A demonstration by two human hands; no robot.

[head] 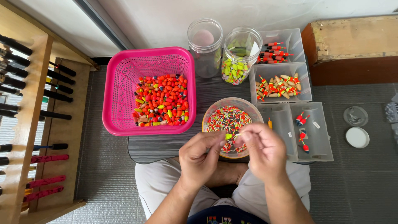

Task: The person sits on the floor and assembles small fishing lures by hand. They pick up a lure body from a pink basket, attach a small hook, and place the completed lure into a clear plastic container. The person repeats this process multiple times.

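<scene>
My left hand (201, 157) and my right hand (263, 150) meet over the near edge of a round clear bowl (215, 108) full of small striped sticks. Between their fingertips is a small yellow-green float bead (228, 136) on a thin stick; both hands pinch it. A pink plastic basket (120, 91) to the left holds a heap of orange, red and yellow float beads (162, 99). I sit cross-legged behind a dark ribbed board (153, 145) that carries the basket and bowl.
Two clear jars stand at the back, one nearly empty (205, 45), one with yellow-green pieces (239, 56). Clear compartment trays (282, 81) on the right hold finished floats. Two round lids (356, 126) lie on the floor. A wooden rack of rods (33, 112) stands left.
</scene>
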